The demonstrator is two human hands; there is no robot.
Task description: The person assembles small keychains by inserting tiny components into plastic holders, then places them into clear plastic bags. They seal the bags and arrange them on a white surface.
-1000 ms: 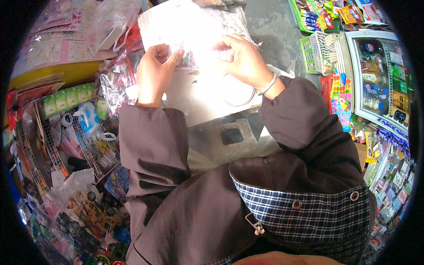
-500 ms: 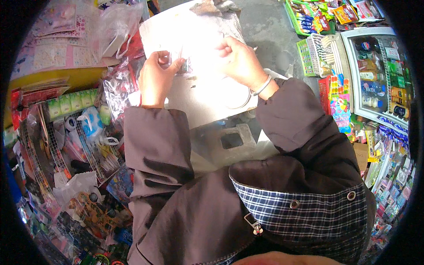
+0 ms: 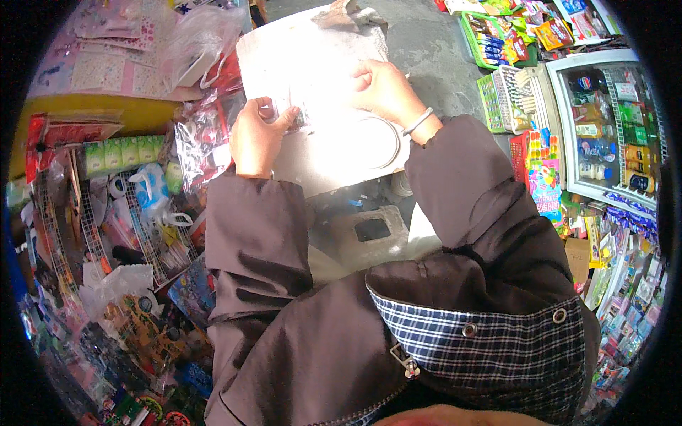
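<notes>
A pale, flat board (image 3: 320, 170) lies under my hands, its middle washed out by strong sunlight. My left hand (image 3: 257, 138) is at its left side, thumb and fingers closing on the edge of a small clear packet (image 3: 298, 117); the packet's contents are lost in the glare. To the right, my right hand (image 3: 389, 91), with a silver bangle (image 3: 418, 122) on the wrist, hovers over the board with fingertips pinched together. Whatever they hold is bleached out. A white ring-shaped thing (image 3: 387, 145) lies on the board below that hand.
A crumpled grey cloth (image 3: 355, 21) lies at the board's far edge. Plastic-wrapped goods (image 3: 202, 145) crowd the left. On the right stand baskets (image 3: 508, 96) and a glass-fronted drinks cooler (image 3: 561, 121). Below the board is a grey frame with a square hole (image 3: 391, 238).
The view has shifted slightly, so the board and goods appear a little displaced. My right fingers look more closely pinched and have moved slightly; my left hand keeps nearly the same grip.
</notes>
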